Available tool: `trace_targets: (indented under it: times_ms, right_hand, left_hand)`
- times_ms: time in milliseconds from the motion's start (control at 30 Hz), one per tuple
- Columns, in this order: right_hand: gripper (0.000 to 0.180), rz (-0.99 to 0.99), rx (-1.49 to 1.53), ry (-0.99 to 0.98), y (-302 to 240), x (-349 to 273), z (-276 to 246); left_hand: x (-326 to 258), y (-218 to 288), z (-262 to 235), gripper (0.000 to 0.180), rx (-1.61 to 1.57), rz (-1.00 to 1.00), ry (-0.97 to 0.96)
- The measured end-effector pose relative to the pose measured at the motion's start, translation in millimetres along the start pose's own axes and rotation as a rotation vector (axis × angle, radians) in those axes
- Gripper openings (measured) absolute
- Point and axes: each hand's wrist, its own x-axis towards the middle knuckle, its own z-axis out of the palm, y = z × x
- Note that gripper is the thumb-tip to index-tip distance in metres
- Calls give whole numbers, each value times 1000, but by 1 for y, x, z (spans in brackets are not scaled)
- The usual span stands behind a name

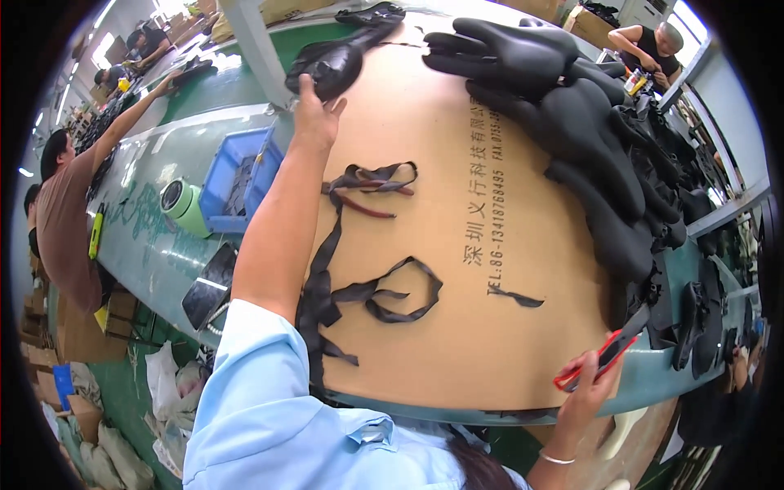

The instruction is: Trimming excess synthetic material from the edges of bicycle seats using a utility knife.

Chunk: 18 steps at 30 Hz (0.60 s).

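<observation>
My left hand [318, 116] reaches to the far left of the cardboard, at the near end of a shiny black padded piece [333, 67]. Its thumb lies over the piece's edge; some of the fingers are hidden beneath it. Near the front right corner, my right hand [584, 388] is closed around a red and black utility knife [600, 362]. The knife's tip points up and right, towards a heap of black padded pieces [576, 118]. Between my hands lie black fabric strips [325, 282], a red-handled tool [363, 204] under one strip, and a short black scrap [517, 297].
A printed cardboard sheet [441, 343] covers the table in front of me. To the left stand a blue bin [214, 184] with dark pieces and a green flask [186, 208]. Metal posts [255, 53] rise at both sides. Co-workers sit left [69, 220] and far right [653, 57].
</observation>
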Motion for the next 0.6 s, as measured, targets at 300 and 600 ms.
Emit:
trace_targets:
  times_ms: [300, 600]
  right_hand:
    - [48, 322, 58, 7, 33, -20, 17]
    - [45, 331, 217, -24, 57, -33, 1]
  left_hand:
    - [39, -84, 83, 64, 841, 136, -200]
    - [182, -11, -32, 63, 1938, 586, 337]
